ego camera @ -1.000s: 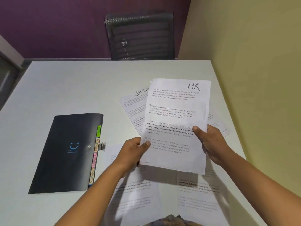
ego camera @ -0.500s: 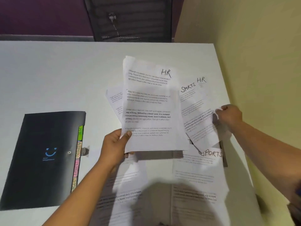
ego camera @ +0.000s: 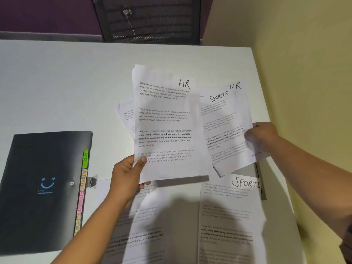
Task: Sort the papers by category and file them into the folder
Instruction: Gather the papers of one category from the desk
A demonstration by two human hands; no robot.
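My left hand (ego camera: 127,173) pinches the lower left corner of a thin stack of printed sheets headed "HR" (ego camera: 165,122), held above the table. My right hand (ego camera: 262,137) grips the right edge of an HR sheet (ego camera: 241,119) that lies under a sheet headed "SPORTS" (ego camera: 217,119). Another SPORTS sheet (ego camera: 226,216) lies flat near me on the right. More printed sheets (ego camera: 137,231) lie near me, partly under my left arm. The black folder (ego camera: 42,187) lies closed at the left, with coloured tabs (ego camera: 82,189) reading HR and ADMIN along its right edge.
The white table (ego camera: 66,88) ends at a yellow wall (ego camera: 304,63) on the right. A black mesh chair (ego camera: 148,18) stands behind the far edge. A few more sheets (ego camera: 125,115) poke out behind the held stack.
One second ago both hands held the HR stack. My right hand let go, reached right to the sheets by the wall, and now grips the HR sheet's edge there. The left hand keeps the stack.
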